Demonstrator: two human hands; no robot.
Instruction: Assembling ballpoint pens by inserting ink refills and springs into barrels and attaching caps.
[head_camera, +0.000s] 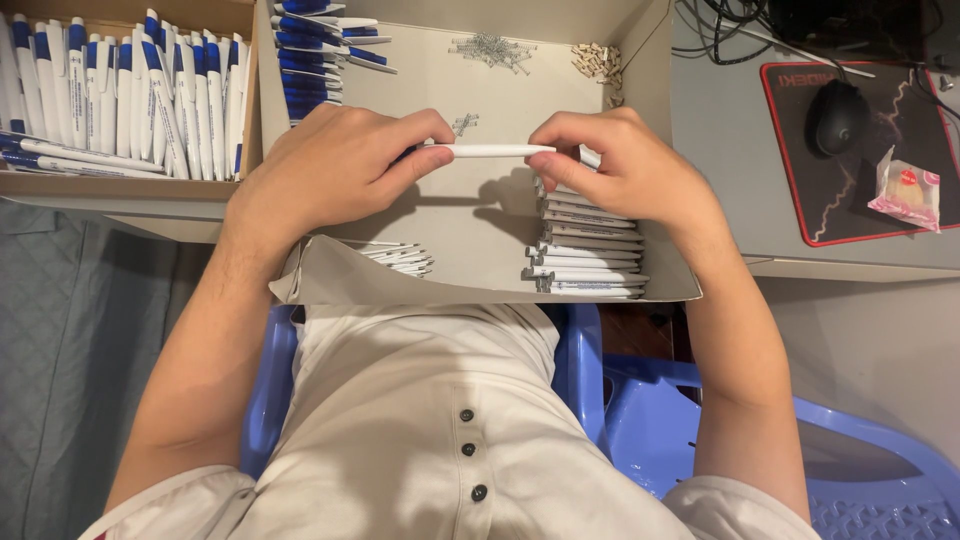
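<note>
A white pen barrel (490, 151) is held level over an open cardboard box (470, 255). My left hand (335, 170) grips its left end and my right hand (610, 165) grips its right end. Under my right hand lies a row of white barrels (590, 250) stacked in the box. A few thin white refills (400, 257) lie near the box's front left. Blue pen parts (310, 60) are piled at the box's back left.
A second box (125, 190) on the left holds several white and blue pens (130, 90). Small springs (492, 50) and little tan pieces (598, 60) sit at the box's back. A mouse (836, 115) on a mat (800, 215) and a wrapped snack (905, 190) are right.
</note>
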